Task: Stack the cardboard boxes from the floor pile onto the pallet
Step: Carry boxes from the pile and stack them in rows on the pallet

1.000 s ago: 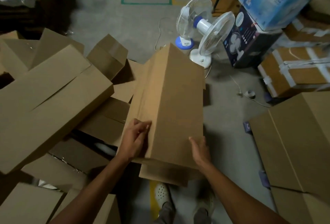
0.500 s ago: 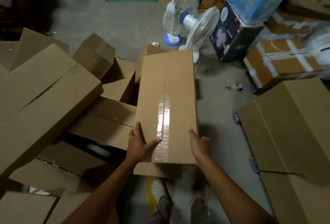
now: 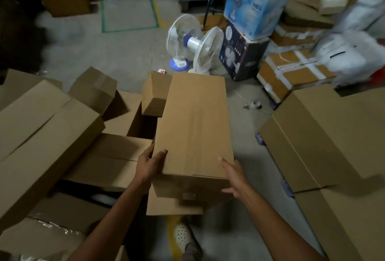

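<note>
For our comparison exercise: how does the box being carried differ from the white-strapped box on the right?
The carried box has no straps and is gripped by the left hand and right hand. The strapped box is bound with white straps and sits untouched. Both are brown cardboard.

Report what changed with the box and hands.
The long box tipped from tilted to nearly level. The left hand slid from its face to the near left corner; the right hand kept its grip at the right corner. The floor pile and fans stayed.
</note>
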{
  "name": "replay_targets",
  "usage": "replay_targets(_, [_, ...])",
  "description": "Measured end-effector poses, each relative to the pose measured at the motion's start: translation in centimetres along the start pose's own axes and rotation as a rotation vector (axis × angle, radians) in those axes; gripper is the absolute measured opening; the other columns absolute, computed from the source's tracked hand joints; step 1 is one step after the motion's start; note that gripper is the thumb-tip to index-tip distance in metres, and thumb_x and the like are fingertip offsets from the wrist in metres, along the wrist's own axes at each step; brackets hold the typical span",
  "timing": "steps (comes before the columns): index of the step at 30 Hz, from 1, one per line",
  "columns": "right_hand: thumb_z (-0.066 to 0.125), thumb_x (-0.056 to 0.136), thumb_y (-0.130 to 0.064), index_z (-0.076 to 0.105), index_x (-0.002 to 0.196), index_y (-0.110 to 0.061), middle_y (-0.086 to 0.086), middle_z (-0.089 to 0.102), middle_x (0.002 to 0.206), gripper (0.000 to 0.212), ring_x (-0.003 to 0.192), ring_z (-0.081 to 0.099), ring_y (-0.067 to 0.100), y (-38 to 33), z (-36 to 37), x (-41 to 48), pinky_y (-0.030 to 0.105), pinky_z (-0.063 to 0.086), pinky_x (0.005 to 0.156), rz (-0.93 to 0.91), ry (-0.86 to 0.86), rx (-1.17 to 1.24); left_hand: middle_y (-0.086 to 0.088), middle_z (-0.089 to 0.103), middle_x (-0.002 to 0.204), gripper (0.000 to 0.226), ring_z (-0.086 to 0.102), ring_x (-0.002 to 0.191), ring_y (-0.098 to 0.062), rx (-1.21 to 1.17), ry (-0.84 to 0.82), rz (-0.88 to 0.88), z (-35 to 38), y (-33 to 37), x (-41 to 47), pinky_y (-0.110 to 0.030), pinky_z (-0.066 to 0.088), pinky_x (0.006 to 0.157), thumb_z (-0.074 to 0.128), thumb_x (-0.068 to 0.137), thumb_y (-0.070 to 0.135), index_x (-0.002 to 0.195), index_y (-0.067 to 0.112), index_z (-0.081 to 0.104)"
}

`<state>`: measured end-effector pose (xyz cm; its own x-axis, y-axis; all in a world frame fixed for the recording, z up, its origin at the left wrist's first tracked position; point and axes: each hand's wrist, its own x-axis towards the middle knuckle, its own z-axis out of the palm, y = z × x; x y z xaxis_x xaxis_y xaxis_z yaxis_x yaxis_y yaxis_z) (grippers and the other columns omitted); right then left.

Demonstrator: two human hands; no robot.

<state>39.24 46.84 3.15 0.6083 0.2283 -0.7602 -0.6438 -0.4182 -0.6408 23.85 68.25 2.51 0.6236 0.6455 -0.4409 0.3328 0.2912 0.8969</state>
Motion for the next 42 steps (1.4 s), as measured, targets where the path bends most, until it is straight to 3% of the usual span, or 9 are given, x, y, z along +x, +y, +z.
replay_targets(4, [0.065, 0.094, -0.048, 0.028, 0.156, -0.025, 0.004, 0.036, 0.158, 0.076, 0.140, 0.039, 0.037, -0.6, -4.6, -3.1, 0.065, 0.044, 0.100, -0.105, 0.057, 0.067, -0.005, 0.064, 0.126, 0.044, 0.062, 0.115, -0.026, -0.011, -0.036, 0.078, 3.6, 3.3, -3.1, -0.052, 0.053, 0.098, 0.066, 0.094, 0.030, 0.137, 0.026, 0.056])
replay_targets(9, [0.066, 0.094, -0.046, 0.042, 0.147, -0.023, -0.001, 0.056, 0.127, 0.063, 0.112, 0.052, 0.021, -0.1, -12.6, -9.1, 0.057, 0.049, 0.103, -0.305, 0.188, 0.141, 0.000, 0.065, 0.123, 0.044, 0.062, 0.114, -0.021, -0.016, -0.127, 0.247, 10.4, 6.6, -8.5, -0.045, 0.054, 0.093, 0.065, 0.095, 0.027, 0.138, 0.024, 0.057])
replay_targets(15, [0.070, 0.084, -0.060, 0.030, 0.155, -0.027, 0.004, 0.047, 0.150, 0.088, 0.129, 0.051, 0.031, 5.4, -25.0, -18.6, 0.057, 0.052, 0.096, -0.401, 0.331, 0.252, 0.000, 0.074, 0.115, 0.036, 0.070, 0.107, -0.021, -0.001, -0.291, 0.385, 20.7, 7.1, -18.5, -0.037, 0.055, 0.086, 0.066, 0.096, 0.024, 0.132, 0.023, 0.065])
replay_targets(20, [0.075, 0.087, -0.042, 0.057, 0.129, -0.024, -0.001, 0.069, 0.121, 0.049, 0.103, 0.067, 0.017, 11.6, -34.3, -27.0, 0.033, 0.056, 0.073, -0.554, 0.510, 0.350, -0.003, 0.074, 0.116, 0.034, 0.070, 0.108, -0.020, 0.046, -0.465, 0.425, 29.7, 5.7, -26.6, -0.030, 0.057, 0.087, 0.064, 0.097, 0.023, 0.131, 0.018, 0.065])
replay_targets(28, [0.078, 0.087, -0.031, 0.061, 0.120, -0.024, -0.016, 0.068, 0.101, 0.038, 0.088, 0.062, -0.008, 19.0, -47.7, -34.8, 0.010, 0.049, 0.072, -0.660, 0.845, 0.353, -0.006, 0.072, 0.118, 0.032, 0.069, 0.107, -0.028, -0.012, -0.757, 0.435, 44.1, 4.5, -38.3, -0.047, 0.056, 0.091, 0.066, 0.095, 0.025, 0.127, 0.025, 0.063])
replay_targets(31, [0.079, 0.086, -0.035, 0.062, 0.121, -0.026, -0.010, 0.072, 0.107, 0.041, 0.094, 0.066, 0.000, 21.2, -52.1, -35.4, 0.029, 0.056, 0.087, -0.635, 0.931, 0.386, 0.001, 0.074, 0.118, 0.035, 0.069, 0.110, -0.022, -0.010, -0.814, 0.458, 49.5, 3.6, -40.2, -0.042, 0.056, 0.091, 0.069, 0.091, 0.028, 0.126, 0.025, 0.066])
replay_targets(35, [0.079, 0.069, -0.060, 0.065, 0.115, -0.038, -0.013, 0.075, 0.107, 0.053, 0.099, 0.071, 0.011, 23.3, -58.3, -34.3, 0.048, 0.060, 0.087, -0.591, 0.999, 0.447, 0.004, 0.075, 0.113, 0.025, 0.070, 0.106, -0.014, -0.012, -0.875, 0.510, 57.2, 2.0, -41.6, -0.027, 0.056, 0.082, 0.059, 0.100, 0.012, 0.116, 0.027, 0.070])
replay_targets(38, [0.079, 0.066, -0.063, 0.064, 0.105, -0.052, -0.018, 0.074, 0.105, 0.043, 0.100, 0.071, 0.010, 23.7, -63.4, -33.1, 0.051, 0.061, 0.084, -0.575, 1.020, 0.485, -0.001, 0.075, 0.115, 0.024, 0.069, 0.109, -0.019, 0.005, -0.873, 0.503, 63.2, 0.8, -41.6, -0.034, 0.055, 0.088, 0.059, 0.100, 0.011, 0.121, 0.018, 0.070])
replay_targets(42, [0.079, 0.067, -0.062, 0.065, 0.109, -0.044, -0.014, 0.075, 0.103, 0.047, 0.096, 0.072, 0.012, 22.8, -70.0, -31.9, 0.051, 0.062, 0.077, -0.530, 1.051, 0.479, -0.007, 0.072, 0.122, 0.034, 0.065, 0.117, -0.029, 0.006, -0.858, 0.423, 70.6, 0.1, -41.5, -0.050, 0.051, 0.102, 0.068, 0.095, 0.025, 0.127, 0.013, 0.067])
